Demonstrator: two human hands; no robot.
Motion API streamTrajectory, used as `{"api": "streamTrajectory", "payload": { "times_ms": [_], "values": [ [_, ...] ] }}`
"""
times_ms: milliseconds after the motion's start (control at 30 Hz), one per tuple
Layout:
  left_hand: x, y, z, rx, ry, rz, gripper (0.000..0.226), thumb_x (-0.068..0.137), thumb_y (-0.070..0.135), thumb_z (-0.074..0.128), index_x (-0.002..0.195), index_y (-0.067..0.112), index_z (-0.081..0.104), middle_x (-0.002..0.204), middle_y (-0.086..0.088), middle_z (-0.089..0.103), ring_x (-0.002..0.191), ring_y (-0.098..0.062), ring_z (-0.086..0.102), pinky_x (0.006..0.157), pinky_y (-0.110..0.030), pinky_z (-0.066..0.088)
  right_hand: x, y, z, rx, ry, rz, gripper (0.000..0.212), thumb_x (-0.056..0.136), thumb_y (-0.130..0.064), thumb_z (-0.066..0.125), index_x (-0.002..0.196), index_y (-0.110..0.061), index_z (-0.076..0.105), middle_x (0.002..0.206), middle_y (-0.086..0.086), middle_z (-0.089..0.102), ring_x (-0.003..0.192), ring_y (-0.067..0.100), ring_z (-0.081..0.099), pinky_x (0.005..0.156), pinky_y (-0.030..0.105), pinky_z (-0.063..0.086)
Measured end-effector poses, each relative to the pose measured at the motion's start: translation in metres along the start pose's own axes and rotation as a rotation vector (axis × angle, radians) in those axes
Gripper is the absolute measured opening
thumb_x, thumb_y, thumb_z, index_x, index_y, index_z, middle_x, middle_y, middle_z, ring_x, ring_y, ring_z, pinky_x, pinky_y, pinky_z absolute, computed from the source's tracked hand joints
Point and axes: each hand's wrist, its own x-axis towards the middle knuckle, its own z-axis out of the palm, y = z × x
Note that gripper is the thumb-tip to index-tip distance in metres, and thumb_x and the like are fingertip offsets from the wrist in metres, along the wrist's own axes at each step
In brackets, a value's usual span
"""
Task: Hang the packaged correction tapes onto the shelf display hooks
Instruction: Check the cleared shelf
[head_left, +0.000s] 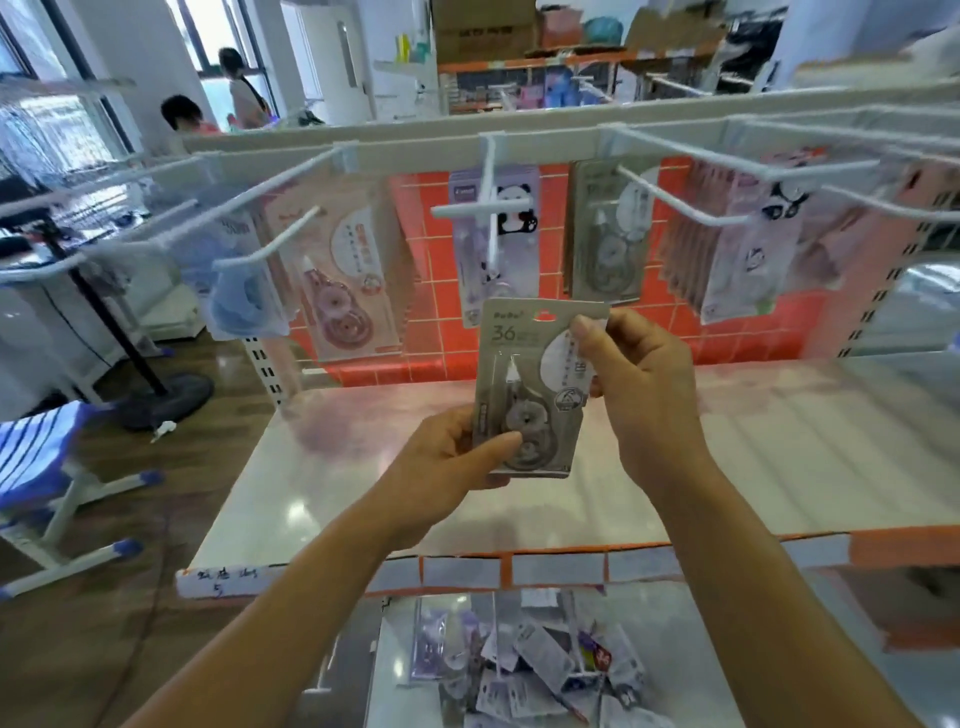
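Far left of the hook rail: a blue pack hung on a white hook, with a pink pack next to it. The left hand gripped the lower left corner of the grey correction tape pack, thumb across the blister front and fingers behind. The pack was upright, facing the camera, held in the air above the white shelf near the middle of its back edge, just under the panda pack. The hang hole at the card's top was free, on no hook. Below the shelf's front edge, loose packs lay in a pile on a lower shelf. The right hand pinched the card's upper right edge, just beside the hole. Up and right, a stack of matching grey packs hung on its hook; judged the likely target. Further right hung a fuller stack of pale purple packs. Handling, judged: light; thin card with a stiff clear blister. The card would likely bend if squeezed mid-face, and the glossy film might slip. Best held by the card edges, high up, to steer the hole over the hook tip, the lower hand only steadying. The hole might tear if forced on askew.
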Motion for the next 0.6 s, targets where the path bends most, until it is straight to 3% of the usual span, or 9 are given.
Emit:
{"api": "streamTrajectory", "payload": {
  "times_ms": [200,333,600],
  "values": [
    [0.023,0.018,0.054,-0.028,-0.012,0.059,0.019,0.092,0.016,0.057,0.11,0.019,0.063,0.104,0.002,0.074,0.097,-0.016,0.07,0.085,-0.033,0.058,0.018,-0.017,-0.051,-0.013,0.016,-0.068,0.015,0.092,-0.011,0.058,0.079,-0.014,0.063,0.065,-0.012,0.065,0.06,0.003,0.059,0.054,0.016,0.045],
    [0.03,0.026,0.079,-0.031,-0.018,0.115,0.029,0.081,0.03,0.061,0.108,0.019,0.064,0.102,0.003,0.074,0.096,-0.015,0.07,0.082,-0.031,0.058,0.024,-0.025,-0.075,0.013,0.011,-0.088,0.014,0.093,-0.011,0.057,0.08,-0.013,0.063,0.069,-0.01,0.068,0.067,0.007,0.064,0.062,0.022,0.052],
    [0.036,0.04,0.09,0.003,0.003,0.235,0.025,0.08,0.028,0.062,0.105,0.024,0.066,0.103,0.003,0.074,0.097,-0.02,0.07,0.079,-0.03,0.058,0.028,-0.041,-0.092,0.011,0.008,-0.153,0.012,0.093,-0.012,0.056,0.083,-0.013,0.063,0.072,-0.01,0.071,0.067,0.006,0.066,0.059,0.021,0.053]
  ]
}}
